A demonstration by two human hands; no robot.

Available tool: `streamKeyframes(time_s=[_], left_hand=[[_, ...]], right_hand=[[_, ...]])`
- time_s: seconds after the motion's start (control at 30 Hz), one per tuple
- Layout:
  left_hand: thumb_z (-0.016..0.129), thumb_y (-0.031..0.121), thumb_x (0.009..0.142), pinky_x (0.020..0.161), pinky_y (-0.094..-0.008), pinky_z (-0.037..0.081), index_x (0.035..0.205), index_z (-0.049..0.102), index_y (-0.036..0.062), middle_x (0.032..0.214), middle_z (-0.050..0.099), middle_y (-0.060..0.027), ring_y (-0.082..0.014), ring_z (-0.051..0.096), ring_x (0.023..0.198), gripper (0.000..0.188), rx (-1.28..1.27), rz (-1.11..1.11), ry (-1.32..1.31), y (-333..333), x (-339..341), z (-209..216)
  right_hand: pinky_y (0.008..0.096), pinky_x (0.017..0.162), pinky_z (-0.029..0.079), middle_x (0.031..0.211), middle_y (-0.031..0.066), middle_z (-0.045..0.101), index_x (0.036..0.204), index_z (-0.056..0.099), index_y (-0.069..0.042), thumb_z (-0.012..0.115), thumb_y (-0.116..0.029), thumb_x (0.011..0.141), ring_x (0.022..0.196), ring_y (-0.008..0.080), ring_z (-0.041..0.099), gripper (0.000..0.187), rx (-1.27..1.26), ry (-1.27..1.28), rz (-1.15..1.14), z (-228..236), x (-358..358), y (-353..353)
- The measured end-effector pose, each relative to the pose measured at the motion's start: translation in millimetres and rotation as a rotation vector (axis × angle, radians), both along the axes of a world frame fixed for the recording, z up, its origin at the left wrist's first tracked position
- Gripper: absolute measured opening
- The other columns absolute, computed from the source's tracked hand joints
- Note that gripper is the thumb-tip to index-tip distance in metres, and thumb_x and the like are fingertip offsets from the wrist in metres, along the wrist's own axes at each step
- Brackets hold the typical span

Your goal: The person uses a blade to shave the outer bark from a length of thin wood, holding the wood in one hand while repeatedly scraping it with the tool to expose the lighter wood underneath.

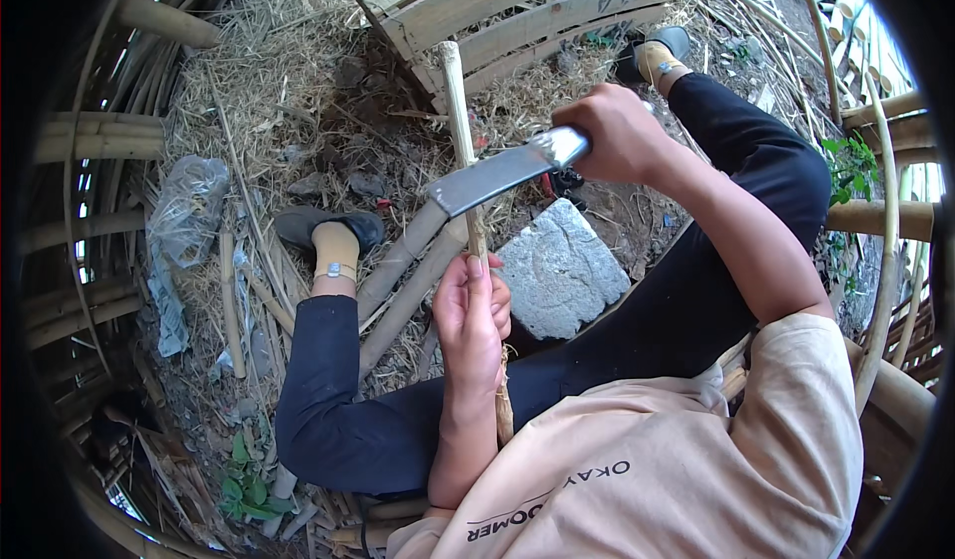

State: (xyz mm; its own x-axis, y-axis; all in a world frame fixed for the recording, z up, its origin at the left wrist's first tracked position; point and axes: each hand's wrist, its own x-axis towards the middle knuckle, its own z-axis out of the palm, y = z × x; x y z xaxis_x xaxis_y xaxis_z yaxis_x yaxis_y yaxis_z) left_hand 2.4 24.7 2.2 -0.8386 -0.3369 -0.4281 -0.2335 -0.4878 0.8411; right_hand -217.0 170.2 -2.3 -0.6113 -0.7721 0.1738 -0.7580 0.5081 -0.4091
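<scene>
My left hand (474, 310) is closed around a thin, pale wooden stick (457, 101), thumb laid along it. The stick stands lengthwise before me, its cut end pointing away and its lower end running past my wrist toward my shirt. In my right hand (619, 133) is a machete (492, 179) with a broad, flat, blunt-ended blade. Its handle is mostly hidden by my fingers. The blade lies across the stick just beyond my left hand; whether it touches the wood I cannot tell.
A rough grey stone block (565, 269) sits between my legs, beside bamboo poles (403, 261). Ahead is a wooden slatted crate (527, 17). Dry straw (259, 52) covers the ground, with a clear plastic bag (189, 211) at left. Bamboo fencing (99, 141) rises on both sides.
</scene>
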Motion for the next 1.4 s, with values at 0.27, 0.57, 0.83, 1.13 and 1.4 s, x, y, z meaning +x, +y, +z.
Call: streamKeyframes(time_s=[0.27, 0.57, 0.83, 1.13, 1.4], left_hand=[[0.038, 0.028, 0.107, 0.041, -0.0165, 0.016, 0.111, 0.052, 0.0050, 0.067, 0.033, 0.0071, 0.0008, 0.021, 0.048, 0.027, 0.243, -0.060, 0.090, 5, 6, -12], [0.040, 0.028, 0.107, 0.041, -0.0167, 0.016, 0.111, 0.051, 0.0073, 0.067, 0.031, 0.0076, 0.0007, 0.020, 0.048, 0.024, 0.211, -0.122, 0.111, 11, 2, -12], [0.046, 0.025, 0.106, 0.040, -0.0173, 0.015, 0.106, 0.051, 0.0093, 0.064, 0.028, 0.0087, 0.0005, 0.020, 0.047, 0.017, 0.234, -0.158, 0.092, 8, -5, -16], [0.046, 0.024, 0.106, 0.039, -0.0180, 0.013, 0.105, 0.051, 0.0135, 0.062, 0.026, 0.0091, 0.0004, 0.019, 0.045, 0.011, 0.297, -0.192, 0.026, -2, -6, -15], [0.042, 0.024, 0.107, 0.039, -0.0176, 0.014, 0.103, 0.047, 0.0141, 0.062, 0.027, 0.0086, 0.0007, 0.019, 0.045, 0.011, 0.243, -0.218, 0.078, 6, -3, -13]], right_hand=[[0.0453, 0.061, 0.053, 0.064, 0.0177, 0.064, 0.070, 0.069, -0.005, 0.069, -0.013, 0.060, 0.064, 0.0385, 0.065, 0.013, 0.171, -0.079, -0.054, 2, 12, -4], [0.0464, 0.061, 0.053, 0.064, 0.0178, 0.064, 0.068, 0.067, -0.004, 0.069, -0.016, 0.059, 0.064, 0.0387, 0.065, 0.015, 0.095, -0.092, -0.020, -9, 3, 2], [0.0452, 0.060, 0.050, 0.062, 0.0149, 0.062, 0.075, 0.071, -0.009, 0.071, -0.015, 0.064, 0.063, 0.0363, 0.063, 0.012, 0.086, -0.050, -0.022, -4, 7, 12], [0.0466, 0.062, 0.053, 0.065, 0.0150, 0.064, 0.073, 0.069, -0.007, 0.068, -0.013, 0.064, 0.066, 0.0366, 0.066, 0.011, 0.106, -0.071, 0.001, 4, 12, 11], [0.0460, 0.063, 0.054, 0.065, 0.0179, 0.064, 0.071, 0.068, -0.005, 0.069, -0.013, 0.061, 0.066, 0.0384, 0.066, 0.013, 0.143, -0.183, -0.041, -1, 12, 12]])
